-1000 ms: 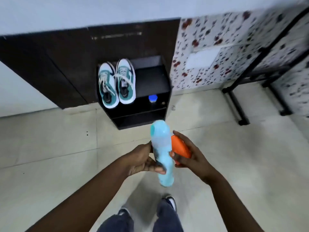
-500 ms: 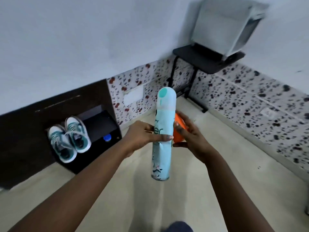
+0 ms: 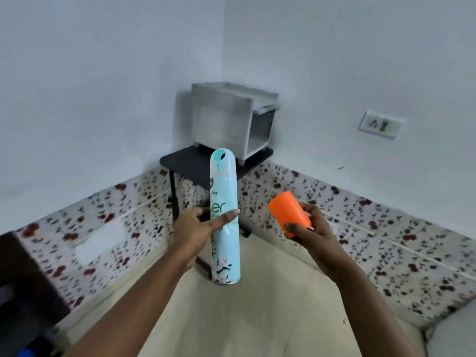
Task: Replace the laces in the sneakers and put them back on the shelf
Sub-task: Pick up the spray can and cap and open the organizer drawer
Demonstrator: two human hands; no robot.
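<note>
My left hand grips a tall pale-blue spray can around its middle and holds it upright in front of me. Off to the right, my right hand holds an orange cap, apart from the can. The sneakers are out of view. Only a dark corner of the shoe shelf shows at the lower left edge.
A small black table stands in the room's corner with a grey box-shaped unit on it. Speckled tiles line the wall bases. A wall socket sits at the right. Beige floor lies below my arms.
My view has swung up and right, so the sneakers have left the frame. My right hand has moved the orange cap away from the can to the right.
</note>
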